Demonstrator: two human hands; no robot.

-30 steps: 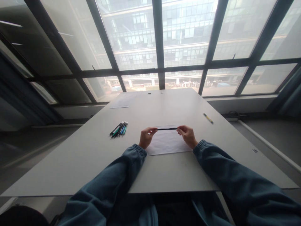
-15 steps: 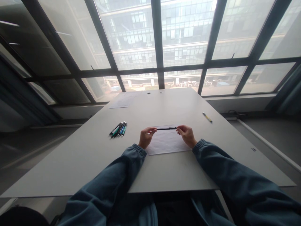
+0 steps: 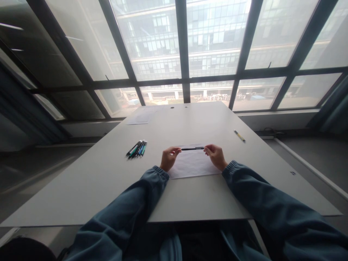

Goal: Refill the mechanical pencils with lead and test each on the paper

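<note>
A black pen (image 3: 192, 148) lies level between my two hands, over the far part of a white sheet of paper (image 3: 194, 165). My left hand (image 3: 170, 157) pinches its left end between thumb and fingers. At the right end, beside the clip, my right hand (image 3: 216, 156) closes on it the same way. Both ends of the pen are hidden by my fingertips. Whether it touches the paper I cannot tell.
To the left lies a cluster of several pens (image 3: 137, 149), black, green and blue. A yellow pen (image 3: 239, 136) rests near the right edge of the white table (image 3: 103, 188). Another sheet of paper (image 3: 140, 116) is at the far left. Tall windows (image 3: 212, 43) stand beyond.
</note>
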